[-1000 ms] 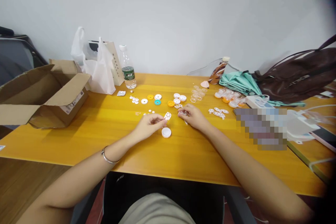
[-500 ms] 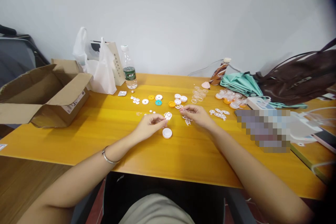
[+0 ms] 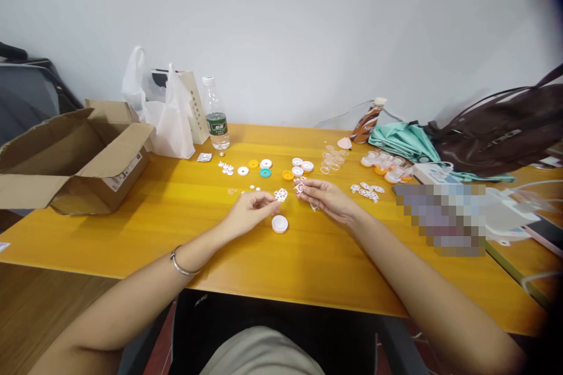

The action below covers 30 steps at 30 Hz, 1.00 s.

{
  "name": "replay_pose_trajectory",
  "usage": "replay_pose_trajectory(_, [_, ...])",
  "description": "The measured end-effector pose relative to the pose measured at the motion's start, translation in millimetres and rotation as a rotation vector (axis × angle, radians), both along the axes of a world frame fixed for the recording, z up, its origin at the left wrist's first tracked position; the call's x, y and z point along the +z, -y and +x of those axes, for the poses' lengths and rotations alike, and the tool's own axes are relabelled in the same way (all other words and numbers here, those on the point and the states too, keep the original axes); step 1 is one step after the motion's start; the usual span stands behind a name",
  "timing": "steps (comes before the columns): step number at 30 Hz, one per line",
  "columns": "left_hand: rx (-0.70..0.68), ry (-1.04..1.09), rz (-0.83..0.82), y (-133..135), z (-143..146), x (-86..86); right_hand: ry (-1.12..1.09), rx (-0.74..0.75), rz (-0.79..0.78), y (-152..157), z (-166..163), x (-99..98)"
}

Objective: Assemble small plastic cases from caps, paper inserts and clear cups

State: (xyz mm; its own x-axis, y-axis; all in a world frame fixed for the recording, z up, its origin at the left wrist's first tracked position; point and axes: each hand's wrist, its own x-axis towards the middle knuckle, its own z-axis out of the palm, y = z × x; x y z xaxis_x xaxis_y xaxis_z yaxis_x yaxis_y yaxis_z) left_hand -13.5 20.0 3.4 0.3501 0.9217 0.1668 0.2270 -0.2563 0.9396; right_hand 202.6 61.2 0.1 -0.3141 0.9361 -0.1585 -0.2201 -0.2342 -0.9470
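A small white openwork piece (image 3: 280, 194) sits just above the middle of the frame, pinched at its edge between the thumb and fingertips of the left hand (image 3: 250, 209), whose fingers are closed together on it. Just beside it, toward the right of the frame, a second openwork piece (image 3: 299, 187) is clamped in the fingertips of the right hand (image 3: 328, 198). The two pieces are near each other but apart. Both hands are low over the yellow tabletop (image 3: 264, 263).

Directly below the two pieces a white round cap (image 3: 279, 224) lies flat on the tabletop, close to the left hand's knuckles but not touching them. A metal bracelet (image 3: 180, 263) circles the left wrist.

Further up the frame, small parts are scattered: a teal ring (image 3: 264, 173), a yellow ring (image 3: 253, 163), white discs (image 3: 265, 163), a heap of clear rings (image 3: 331, 158) and, to the right of the right hand, a loose group of openwork pieces (image 3: 367, 189). Above that group lie orange-and-clear parts (image 3: 387, 165).

At the wall stand a water bottle (image 3: 215, 113) and a white plastic bag (image 3: 162, 108). An open cardboard box (image 3: 65, 155) fills the left of the frame. At upper right lie a tilted brown bottle (image 3: 367, 120), a teal cloth (image 3: 400, 137) and a brown bag (image 3: 501, 126).
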Motion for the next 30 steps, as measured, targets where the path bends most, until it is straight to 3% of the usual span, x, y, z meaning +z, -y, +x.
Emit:
replay_pose_trajectory(6, [-0.001, 0.008, 0.005, 0.4, 0.4, -0.1, 0.143, 0.011, 0.147, 6.7, -7.7, -0.5])
replay_pose_trajectory(9, [-0.002, 0.006, 0.022, 0.1, 0.2, -1.1, 0.107, 0.015, 0.187, 12.2, -12.1, 2.3])
replay_pose_trajectory(13, [-0.02, -0.001, 0.046, 0.1, -0.1, -2.4, -0.005, 0.057, 0.186, 19.2, -18.0, 5.3])
replay_pose_trajectory(25, [-0.046, -0.021, 0.07, -0.4, 0.7, -4.3, -0.103, -0.1, 0.203, 27.1, -30.6, 0.5])
replay_pose_trajectory(30, [-0.03, -0.066, 0.118, 0.5, 0.3, -6.0, -0.056, -0.075, 0.193, 28.5, -35.2, -5.8])
